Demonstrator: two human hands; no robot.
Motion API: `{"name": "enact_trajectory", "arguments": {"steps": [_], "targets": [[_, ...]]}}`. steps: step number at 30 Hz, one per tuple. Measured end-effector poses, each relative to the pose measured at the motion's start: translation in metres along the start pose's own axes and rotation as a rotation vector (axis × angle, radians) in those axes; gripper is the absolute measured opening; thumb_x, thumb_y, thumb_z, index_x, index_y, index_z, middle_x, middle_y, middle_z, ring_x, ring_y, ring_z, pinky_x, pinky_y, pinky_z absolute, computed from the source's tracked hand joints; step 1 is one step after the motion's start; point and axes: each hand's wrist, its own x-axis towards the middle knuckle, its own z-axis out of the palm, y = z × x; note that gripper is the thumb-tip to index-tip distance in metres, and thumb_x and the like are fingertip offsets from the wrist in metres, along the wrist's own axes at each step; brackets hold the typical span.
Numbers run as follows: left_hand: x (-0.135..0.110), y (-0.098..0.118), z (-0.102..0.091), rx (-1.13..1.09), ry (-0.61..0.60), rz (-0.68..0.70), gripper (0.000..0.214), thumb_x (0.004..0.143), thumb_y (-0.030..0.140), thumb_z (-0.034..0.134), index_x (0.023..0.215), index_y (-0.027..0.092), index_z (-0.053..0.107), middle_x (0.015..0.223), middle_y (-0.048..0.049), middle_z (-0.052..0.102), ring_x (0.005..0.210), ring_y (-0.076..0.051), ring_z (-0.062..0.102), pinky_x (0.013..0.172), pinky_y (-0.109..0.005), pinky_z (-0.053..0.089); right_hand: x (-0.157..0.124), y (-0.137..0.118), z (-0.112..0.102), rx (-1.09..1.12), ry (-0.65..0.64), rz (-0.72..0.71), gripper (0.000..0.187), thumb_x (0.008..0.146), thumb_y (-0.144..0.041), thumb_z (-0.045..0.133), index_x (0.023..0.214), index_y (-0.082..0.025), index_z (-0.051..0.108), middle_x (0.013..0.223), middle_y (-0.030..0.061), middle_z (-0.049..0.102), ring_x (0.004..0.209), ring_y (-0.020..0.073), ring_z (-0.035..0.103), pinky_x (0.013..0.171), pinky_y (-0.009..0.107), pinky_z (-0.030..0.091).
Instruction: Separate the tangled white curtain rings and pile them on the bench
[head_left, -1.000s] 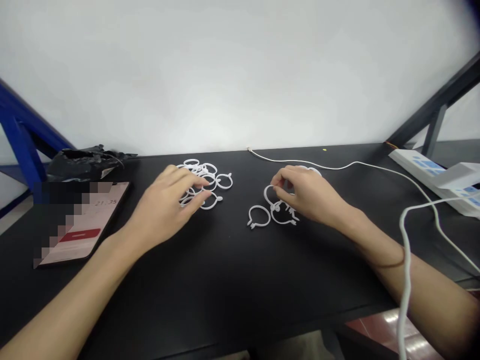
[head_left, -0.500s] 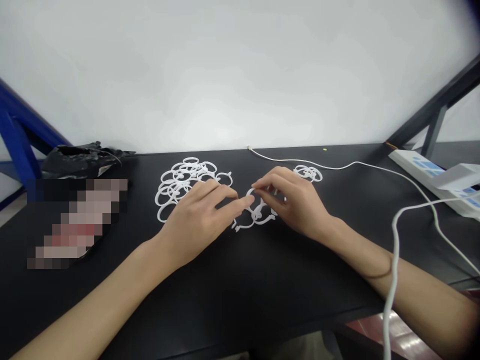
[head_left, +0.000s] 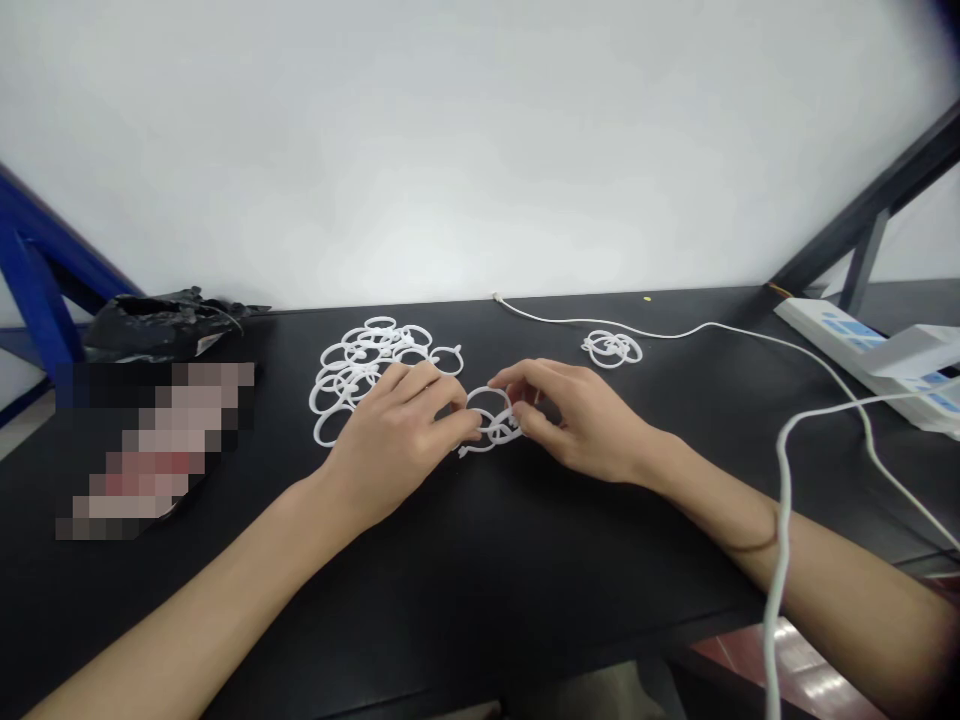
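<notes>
White plastic rings [head_left: 491,420] sit pinched between both hands at the middle of the black counter [head_left: 480,560]: the left hand [head_left: 390,430] has its fingers pressed together on one side of the small linked cluster, the right hand [head_left: 581,420] nips the other side with thumb and forefinger. About three rings seem joined there (overlap blurs the count). One big pile [head_left: 367,375] of loose rings, a dozen or so, lies just beyond the left hand, so most of the work looks undone. One small finished-looking bunch [head_left: 613,348] rests farther right, beside a white cable [head_left: 780,520].
</notes>
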Motion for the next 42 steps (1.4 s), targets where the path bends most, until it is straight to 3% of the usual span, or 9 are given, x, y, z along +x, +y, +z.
{"name": "enact_trajectory", "arguments": {"steps": [5, 8, 13, 22, 25, 29, 32, 37, 42], "targets": [[0.001, -0.001, -0.001, 0.007, -0.021, -0.031, 0.016, 0.091, 0.019, 0.061, 0.077, 0.016, 0.066, 0.085, -0.0062, 0.067, 0.081, -0.022, 0.054, 0.071, -0.037, 0.044, -0.002, 0.0, 0.001, 0.038, -0.028, -0.039, 0.021, 0.088, -0.02, 0.056, 0.107, -0.02, 0.064, 0.089, 0.001, 0.068, 0.071, 0.0114, 0.06, 0.064, 0.023, 0.046], [0.001, -0.001, -0.001, 0.02, -0.033, -0.048, 0.015, 0.092, 0.02, 0.06, 0.078, 0.015, 0.066, 0.088, -0.0059, 0.069, 0.084, -0.022, 0.056, 0.073, -0.038, 0.044, -0.002, 0.002, 0.003, 0.04, 0.019, -0.065, 0.02, 0.092, -0.021, 0.052, 0.108, -0.021, 0.065, 0.093, 0.0013, 0.069, 0.066, 0.0092, 0.058, 0.059, 0.021, 0.043], [0.0, -0.001, -0.002, 0.038, -0.065, -0.072, 0.015, 0.093, 0.02, 0.058, 0.081, 0.015, 0.064, 0.081, -0.0032, 0.069, 0.083, -0.022, 0.056, 0.072, -0.037, 0.042, -0.001, 0.004, 0.004, 0.015, 0.131, -0.15, 0.02, 0.096, -0.022, 0.052, 0.111, -0.019, 0.066, 0.093, 0.0024, 0.07, 0.066, 0.0085, 0.058, 0.064, 0.021, 0.046], [-0.004, -0.01, -0.006, 0.021, -0.053, -0.138, 0.015, 0.094, 0.026, 0.058, 0.085, 0.017, 0.067, 0.08, -0.0026, 0.069, 0.078, -0.02, 0.051, 0.071, -0.036, 0.041, 0.001, 0.005, 0.0, -0.042, 0.265, -0.068, 0.016, 0.093, -0.022, 0.056, 0.103, -0.018, 0.068, 0.085, 0.0007, 0.072, 0.058, 0.0083, 0.057, 0.059, 0.022, 0.046], [-0.005, -0.013, -0.007, -0.006, -0.032, -0.16, 0.015, 0.094, 0.027, 0.059, 0.086, 0.018, 0.067, 0.081, -0.0027, 0.07, 0.079, -0.02, 0.051, 0.072, -0.036, 0.042, 0.002, 0.01, 0.001, -0.061, 0.21, 0.002, 0.016, 0.093, -0.022, 0.056, 0.103, -0.019, 0.068, 0.086, 0.0012, 0.072, 0.06, 0.0102, 0.058, 0.06, 0.024, 0.047], [-0.004, -0.012, -0.007, -0.039, -0.023, -0.154, 0.015, 0.094, 0.027, 0.058, 0.086, 0.018, 0.067, 0.08, -0.003, 0.07, 0.078, -0.02, 0.051, 0.074, -0.037, 0.043, 0.003, 0.02, 0.006, -0.176, 0.037, 0.006, 0.018, 0.092, -0.019, 0.056, 0.103, -0.02, 0.07, 0.095, 0.0062, 0.07, 0.083, 0.0192, 0.061, 0.075, 0.033, 0.051], [-0.003, -0.008, -0.007, -0.103, -0.013, -0.131, 0.013, 0.094, 0.025, 0.059, 0.086, 0.018, 0.067, 0.079, -0.0026, 0.069, 0.078, -0.019, 0.053, 0.076, -0.036, 0.044, 0.003, 0.021, 0.006, -0.234, 0.051, -0.032, 0.02, 0.093, -0.02, 0.054, 0.107, -0.019, 0.069, 0.1, 0.0104, 0.067, 0.091, 0.0233, 0.058, 0.082, 0.04, 0.051], [0.0, -0.001, -0.006, -0.207, 0.029, -0.086, 0.007, 0.091, 0.021, 0.063, 0.085, 0.017, 0.066, 0.079, -0.0019, 0.069, 0.078, -0.018, 0.054, 0.076, -0.034, 0.046, 0.002, 0.003, 0.003, 0.028, 0.124, -0.164, 0.032, 0.092, -0.034, 0.062, 0.12, -0.018, 0.06, 0.102, 0.0073, 0.069, 0.095, 0.0194, 0.062, 0.085, 0.034, 0.052], [0.004, 0.005, -0.006, -0.21, 0.092, -0.035, 0.006, 0.089, 0.021, 0.065, 0.084, 0.019, 0.063, 0.08, -0.0015, 0.068, 0.078, -0.017, 0.055, 0.076, -0.033, 0.048, -0.001, -0.005, 0.004, 0.156, 0.192, -0.22, 0.01, 0.094, -0.024, 0.06, 0.101, -0.02, 0.065, 0.091, 0.0039, 0.072, 0.082, 0.0138, 0.066, 0.073, 0.025, 0.053]]}}
